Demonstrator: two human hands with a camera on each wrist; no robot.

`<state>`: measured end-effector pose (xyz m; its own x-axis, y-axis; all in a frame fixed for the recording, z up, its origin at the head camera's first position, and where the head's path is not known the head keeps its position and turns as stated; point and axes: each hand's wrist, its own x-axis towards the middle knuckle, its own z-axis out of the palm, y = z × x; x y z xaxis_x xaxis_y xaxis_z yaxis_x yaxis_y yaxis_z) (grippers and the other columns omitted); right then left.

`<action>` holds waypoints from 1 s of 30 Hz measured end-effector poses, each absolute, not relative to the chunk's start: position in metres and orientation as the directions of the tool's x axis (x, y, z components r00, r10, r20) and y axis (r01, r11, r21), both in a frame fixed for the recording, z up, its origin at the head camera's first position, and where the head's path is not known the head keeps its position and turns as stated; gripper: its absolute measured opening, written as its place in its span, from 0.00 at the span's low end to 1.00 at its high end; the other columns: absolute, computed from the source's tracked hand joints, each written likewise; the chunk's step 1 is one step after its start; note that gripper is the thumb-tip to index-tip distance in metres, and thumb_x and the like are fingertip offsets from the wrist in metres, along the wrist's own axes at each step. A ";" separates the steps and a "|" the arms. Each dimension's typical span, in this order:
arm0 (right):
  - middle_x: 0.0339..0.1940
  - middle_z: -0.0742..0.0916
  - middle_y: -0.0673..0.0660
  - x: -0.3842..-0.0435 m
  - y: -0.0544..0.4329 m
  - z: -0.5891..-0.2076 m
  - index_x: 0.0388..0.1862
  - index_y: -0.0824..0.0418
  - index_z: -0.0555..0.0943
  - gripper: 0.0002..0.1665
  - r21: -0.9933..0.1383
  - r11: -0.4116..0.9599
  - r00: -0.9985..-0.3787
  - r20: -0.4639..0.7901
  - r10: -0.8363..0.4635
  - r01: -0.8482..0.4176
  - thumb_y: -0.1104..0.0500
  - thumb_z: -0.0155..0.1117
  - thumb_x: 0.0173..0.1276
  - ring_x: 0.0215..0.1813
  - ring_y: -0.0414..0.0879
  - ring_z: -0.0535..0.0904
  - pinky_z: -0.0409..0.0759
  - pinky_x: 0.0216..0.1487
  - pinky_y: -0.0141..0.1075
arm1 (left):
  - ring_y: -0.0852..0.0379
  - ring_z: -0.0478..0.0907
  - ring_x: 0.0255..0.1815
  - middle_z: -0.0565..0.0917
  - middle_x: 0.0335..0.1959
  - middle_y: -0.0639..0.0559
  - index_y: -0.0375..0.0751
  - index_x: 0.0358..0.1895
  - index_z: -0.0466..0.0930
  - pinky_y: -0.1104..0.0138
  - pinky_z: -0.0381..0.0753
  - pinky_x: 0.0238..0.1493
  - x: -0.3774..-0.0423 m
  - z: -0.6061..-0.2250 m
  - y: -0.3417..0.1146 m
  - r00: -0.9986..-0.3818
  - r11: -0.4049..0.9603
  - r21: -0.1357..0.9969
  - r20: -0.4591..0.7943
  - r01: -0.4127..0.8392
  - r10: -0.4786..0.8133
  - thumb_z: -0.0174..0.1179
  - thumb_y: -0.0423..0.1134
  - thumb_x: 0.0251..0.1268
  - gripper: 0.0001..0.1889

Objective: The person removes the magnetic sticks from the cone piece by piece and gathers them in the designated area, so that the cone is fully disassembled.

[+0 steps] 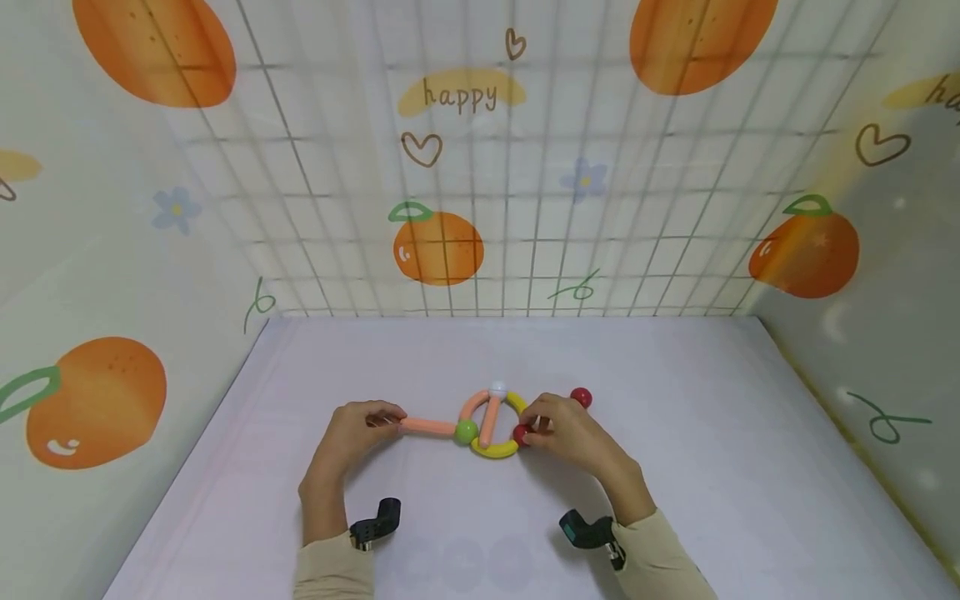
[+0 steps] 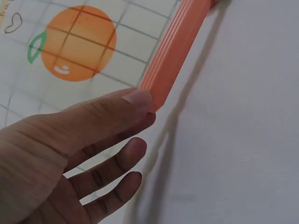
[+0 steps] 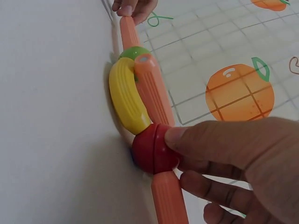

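My left hand [image 1: 360, 433] pinches the outer end of a straight salmon stick [image 1: 427, 427] between thumb and index finger. The stick's other end meets a green ball [image 1: 467, 431] on a ring. A white ball [image 1: 498, 389] tops that ring, between a curved salmon piece [image 1: 472, 404] and a curved yellow piece [image 1: 516, 402]. Another yellow curve [image 1: 495, 452] runs along the bottom. From the white ball a salmon stick [image 1: 490, 421] slants down across the ring. My right hand [image 1: 573, 429] pinches a red ball [image 3: 154, 149] at the ring's right; a further salmon stick [image 3: 169, 198] extends from it.
A second red ball [image 1: 581, 397] shows just beyond my right hand. The pieces lie on a white-covered table [image 1: 750, 467]. Behind it rises a grid wall [image 1: 645, 275] under a printed sheet, with printed side panels at left and right.
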<state>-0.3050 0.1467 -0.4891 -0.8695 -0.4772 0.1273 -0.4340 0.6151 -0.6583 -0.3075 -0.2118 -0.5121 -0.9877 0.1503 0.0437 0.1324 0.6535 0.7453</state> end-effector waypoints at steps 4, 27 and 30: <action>0.37 0.84 0.51 -0.303 0.147 -0.491 0.40 0.60 0.87 0.09 -0.664 0.610 -0.870 0.129 -0.477 -0.433 0.65 0.76 0.61 0.37 0.44 0.78 0.78 0.34 0.32 | 0.60 0.82 0.37 0.87 0.35 0.58 0.49 0.42 0.89 0.60 0.79 0.45 -0.305 -0.516 -0.209 -0.990 0.652 0.751 0.016 0.104 0.139 0.71 0.35 0.61 0.07; 0.48 0.80 0.50 -0.298 0.101 -0.506 0.41 0.53 0.85 0.19 -0.397 0.634 -0.747 0.392 -0.537 -0.663 0.50 0.82 0.54 0.50 0.47 0.75 0.67 0.43 0.44 | 0.56 0.82 0.39 0.87 0.40 0.56 0.46 0.43 0.89 0.59 0.80 0.43 -0.328 -0.510 -0.144 -0.944 0.577 0.747 0.259 0.329 0.202 0.65 0.36 0.66 0.06; 0.44 0.79 0.48 -0.299 0.098 -0.509 0.32 0.50 0.84 0.12 -0.381 0.642 -0.744 0.405 -0.531 -0.666 0.52 0.81 0.57 0.48 0.44 0.74 0.65 0.42 0.42 | 0.56 0.82 0.41 0.87 0.41 0.57 0.46 0.44 0.89 0.58 0.80 0.45 -0.330 -0.512 -0.134 -0.936 0.553 0.755 0.280 0.353 0.215 0.65 0.35 0.67 0.07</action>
<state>-0.2990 0.0977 -0.5089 -0.7440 -0.5312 0.4054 -0.6657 0.6417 -0.3809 -0.3301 -0.1337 -0.5120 -0.9356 0.2148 0.2803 0.3531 0.5532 0.7545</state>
